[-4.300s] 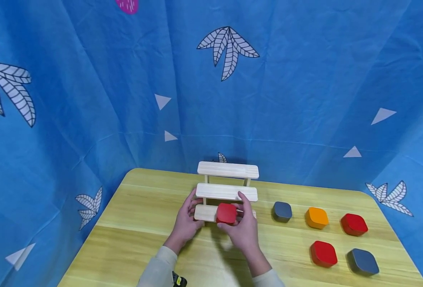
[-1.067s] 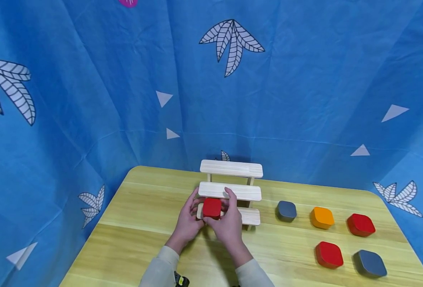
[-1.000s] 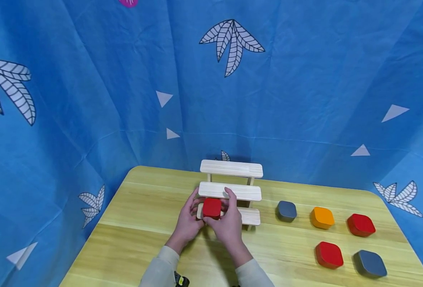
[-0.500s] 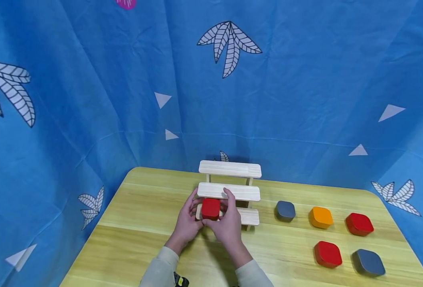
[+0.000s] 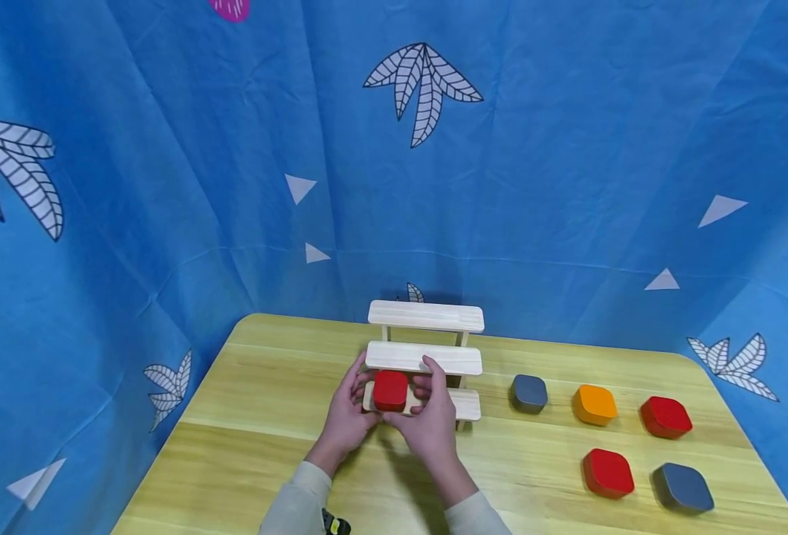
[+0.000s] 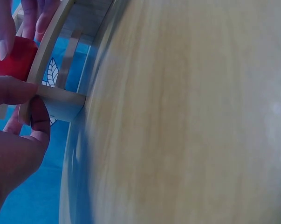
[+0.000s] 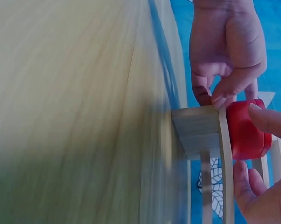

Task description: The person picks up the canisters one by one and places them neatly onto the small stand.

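Observation:
A three-tier wooden display stand (image 5: 427, 358) stands at the back of the table. On the left part of its lowest tier sits a red rounded-square block (image 5: 390, 390). My left hand (image 5: 349, 416) pinches the left end of that tier between thumb and finger, as the left wrist view shows. Just right of the block is my right hand (image 5: 430, 423), its fingers spread and a gap showing between them and the block in the head view. Its thumb (image 7: 270, 119) lies close by the block; whether it touches cannot be made out.
Right of the stand lie a dark blue block (image 5: 528, 394), an orange block (image 5: 595, 405) and a red block (image 5: 665, 417). Nearer are another red block (image 5: 608, 473) and another dark blue block (image 5: 682, 488). A blue curtain (image 5: 568, 163) hangs behind the wooden table (image 5: 267, 461).
Over the earlier frames the red block was carried left along the lowest tier. Since half a second ago, my right fingers have come off it and moved slightly right. My left hand stays put.

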Action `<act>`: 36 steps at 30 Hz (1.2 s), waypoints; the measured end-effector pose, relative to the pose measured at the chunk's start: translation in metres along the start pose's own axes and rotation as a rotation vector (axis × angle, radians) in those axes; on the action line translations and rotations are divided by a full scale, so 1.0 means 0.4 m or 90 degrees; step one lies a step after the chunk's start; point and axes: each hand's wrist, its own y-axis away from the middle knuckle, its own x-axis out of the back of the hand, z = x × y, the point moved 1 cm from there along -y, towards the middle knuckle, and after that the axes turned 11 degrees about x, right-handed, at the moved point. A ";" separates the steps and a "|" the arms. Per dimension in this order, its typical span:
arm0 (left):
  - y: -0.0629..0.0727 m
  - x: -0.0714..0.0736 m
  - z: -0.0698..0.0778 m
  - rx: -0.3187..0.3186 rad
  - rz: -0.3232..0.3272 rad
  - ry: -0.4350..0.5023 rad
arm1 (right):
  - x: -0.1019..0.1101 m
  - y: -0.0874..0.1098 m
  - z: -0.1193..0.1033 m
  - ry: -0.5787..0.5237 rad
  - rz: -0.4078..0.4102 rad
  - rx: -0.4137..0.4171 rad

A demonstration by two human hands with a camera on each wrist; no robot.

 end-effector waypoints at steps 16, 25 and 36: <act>0.035 -0.008 0.074 0.012 -0.014 0.008 | 0.030 0.002 0.001 0.003 0.012 -0.019; 0.036 -0.008 0.071 0.004 -0.012 0.014 | 0.052 0.007 0.003 -0.006 0.032 -0.010; 0.035 -0.009 0.068 0.004 -0.011 0.003 | 0.079 0.008 0.001 -0.006 0.052 -0.005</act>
